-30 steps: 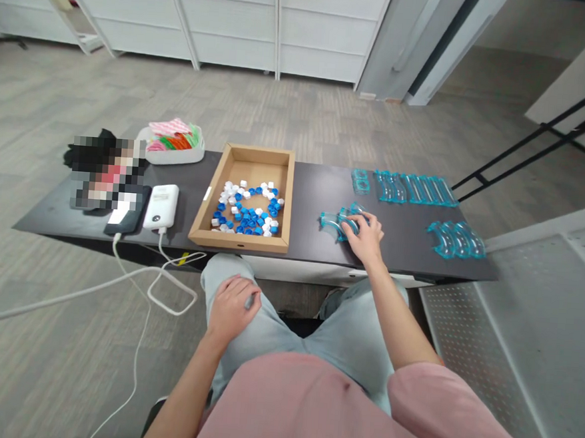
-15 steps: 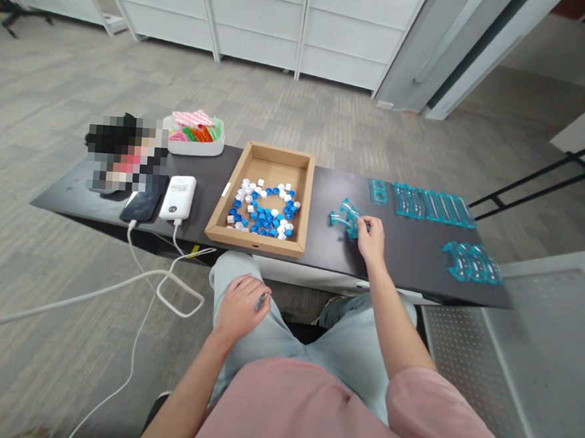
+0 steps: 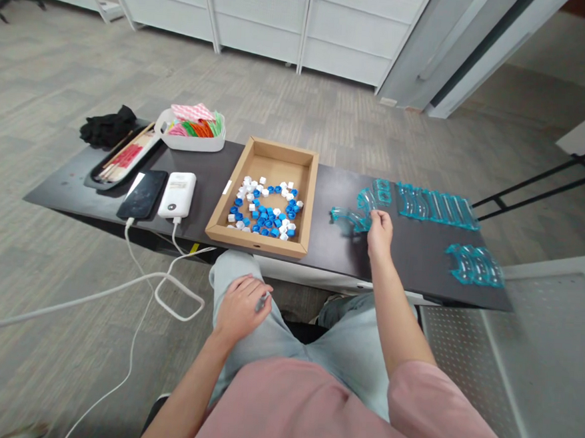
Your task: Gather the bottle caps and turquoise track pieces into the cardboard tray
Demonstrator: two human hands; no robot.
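Note:
My right hand (image 3: 380, 234) is closed, in a pinch, on a see-through teal curved track piece (image 3: 366, 201) just over the dark table. Beside it, to the left, lies another teal curved piece (image 3: 345, 216); whether the two touch I cannot tell. Behind them sit small square teal pieces (image 3: 381, 192). My left hand (image 3: 242, 307) rests on my left thigh, fingers lying over the jeans, with a greyish patch between thumb and forefinger that I cannot make out.
A cardboard tray (image 3: 310, 200) holds many blue and white caps. More teal track pieces (image 3: 438, 206) line the back right, with curved ones (image 3: 478, 265) near the right end. On the left are a power bank (image 3: 177, 195), a phone (image 3: 142, 194), a white basket (image 3: 195, 143) and a black tray (image 3: 95, 175).
My right hand has moved slightly right, and the curved piece it holds has turned and come away toward the back. The left hand stays on the thigh.

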